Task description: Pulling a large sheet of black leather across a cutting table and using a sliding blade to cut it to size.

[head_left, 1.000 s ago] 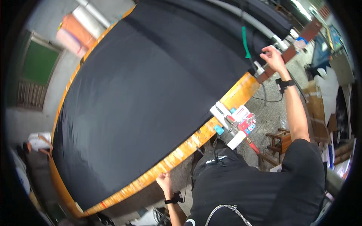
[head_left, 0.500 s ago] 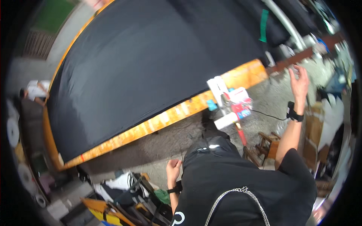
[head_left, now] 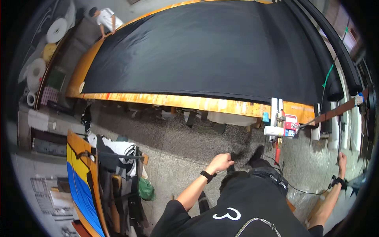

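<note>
Hands hang free of any object: your left hand [head_left: 220, 162] is curled into a loose fist above the speckled grey floor [head_left: 185, 146], gripping nothing, and your right hand [head_left: 342, 160] is out at your side with the fingers relaxed and open, also holding nothing. Each wrist carries a black band. Ahead of both hands, well apart from them, runs the long orange-edged wooden surface [head_left: 185, 100], covered by a wide sheet of black fabric [head_left: 213, 51]. Between your two hands and further forward, a white and red cutting machine [head_left: 281, 123] sits at the near edge of that surface, closer to your right hand than to your left. Beyond your right hand, long black fabric rolls [head_left: 335, 51] lie along the surface's end. Far past your left hand, another person in a white shirt [head_left: 104, 19] leans over the distant corner.
</note>
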A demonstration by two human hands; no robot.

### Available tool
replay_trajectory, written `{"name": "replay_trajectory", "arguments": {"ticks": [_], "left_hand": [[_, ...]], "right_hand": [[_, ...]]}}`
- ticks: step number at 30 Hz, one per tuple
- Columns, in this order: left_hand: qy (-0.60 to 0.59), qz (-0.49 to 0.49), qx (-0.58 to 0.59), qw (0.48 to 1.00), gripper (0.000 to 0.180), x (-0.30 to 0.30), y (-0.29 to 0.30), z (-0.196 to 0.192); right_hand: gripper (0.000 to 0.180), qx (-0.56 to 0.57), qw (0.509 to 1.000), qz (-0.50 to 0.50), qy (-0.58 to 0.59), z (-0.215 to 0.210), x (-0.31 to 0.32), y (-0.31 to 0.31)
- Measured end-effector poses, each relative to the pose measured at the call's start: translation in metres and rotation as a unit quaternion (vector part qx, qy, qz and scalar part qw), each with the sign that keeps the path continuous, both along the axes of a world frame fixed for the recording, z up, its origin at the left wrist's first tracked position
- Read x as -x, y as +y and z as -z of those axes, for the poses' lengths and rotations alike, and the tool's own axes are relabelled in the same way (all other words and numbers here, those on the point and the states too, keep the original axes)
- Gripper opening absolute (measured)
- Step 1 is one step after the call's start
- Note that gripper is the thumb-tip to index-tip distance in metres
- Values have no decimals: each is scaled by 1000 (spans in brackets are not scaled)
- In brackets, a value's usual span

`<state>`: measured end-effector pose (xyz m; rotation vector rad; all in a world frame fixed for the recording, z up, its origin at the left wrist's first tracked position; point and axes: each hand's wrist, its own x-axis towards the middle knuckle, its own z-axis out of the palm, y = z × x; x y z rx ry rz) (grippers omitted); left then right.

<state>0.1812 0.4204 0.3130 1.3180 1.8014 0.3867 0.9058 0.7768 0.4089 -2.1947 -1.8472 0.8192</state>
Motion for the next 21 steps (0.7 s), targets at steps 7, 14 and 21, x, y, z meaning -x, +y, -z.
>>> {"name": "replay_trajectory", "arguments": {"ticks": [7,14,21], "left_hand": [[-306,136,-78,939,35,-167,61,-128],[-384,-46,-201,900,25,-384,194,-141],[-89,165,-531,826,21,-484,186,-404]], "right_hand": [[17,43,987,26,155,0,-33,25],[39,366,723,17,586,16,-13,23],[44,472,278,34,836,58,1,13]]}}
